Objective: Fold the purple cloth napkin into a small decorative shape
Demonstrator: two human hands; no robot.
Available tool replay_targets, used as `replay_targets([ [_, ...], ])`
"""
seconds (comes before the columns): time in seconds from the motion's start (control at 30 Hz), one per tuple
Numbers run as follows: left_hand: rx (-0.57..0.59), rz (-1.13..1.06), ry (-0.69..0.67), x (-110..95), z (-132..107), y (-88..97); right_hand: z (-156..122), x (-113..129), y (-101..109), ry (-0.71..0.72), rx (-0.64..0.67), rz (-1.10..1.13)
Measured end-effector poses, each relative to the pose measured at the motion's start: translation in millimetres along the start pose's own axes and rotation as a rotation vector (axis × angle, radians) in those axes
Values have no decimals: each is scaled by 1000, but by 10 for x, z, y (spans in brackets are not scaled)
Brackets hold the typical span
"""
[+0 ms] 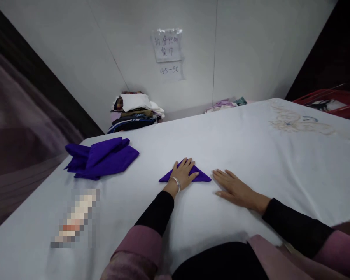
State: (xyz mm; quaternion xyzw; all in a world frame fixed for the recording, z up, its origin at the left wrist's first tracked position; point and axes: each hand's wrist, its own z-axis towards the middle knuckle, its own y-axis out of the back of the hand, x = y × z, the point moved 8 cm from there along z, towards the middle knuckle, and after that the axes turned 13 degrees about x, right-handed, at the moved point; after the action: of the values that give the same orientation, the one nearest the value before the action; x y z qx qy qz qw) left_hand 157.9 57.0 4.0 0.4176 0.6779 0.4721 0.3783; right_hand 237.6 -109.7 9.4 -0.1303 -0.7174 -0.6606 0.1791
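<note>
A purple cloth napkin, folded into a triangle with its point away from me, lies on the white tablecloth. My left hand, with a silver bracelet at the wrist, presses flat on it with fingers spread, hiding its middle. To the right, my right hand rests palm down on the tablecloth, fingers stretched out and thumb apart. It holds nothing and stays just clear of the napkin's right corner. A loose heap of purple cloth sits at the left of the table.
Beyond the table's far edge stands a pile of folded clothes, with more fabric farther right. A red basket is at the far right. Paper signs hang on the wall. A pixelated patch covers something at left.
</note>
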Motion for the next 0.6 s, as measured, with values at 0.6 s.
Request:
replay_targets([
  [0.6,-62,7,-12,13,-7,-14,289,-53,159,-321,-127,493],
])
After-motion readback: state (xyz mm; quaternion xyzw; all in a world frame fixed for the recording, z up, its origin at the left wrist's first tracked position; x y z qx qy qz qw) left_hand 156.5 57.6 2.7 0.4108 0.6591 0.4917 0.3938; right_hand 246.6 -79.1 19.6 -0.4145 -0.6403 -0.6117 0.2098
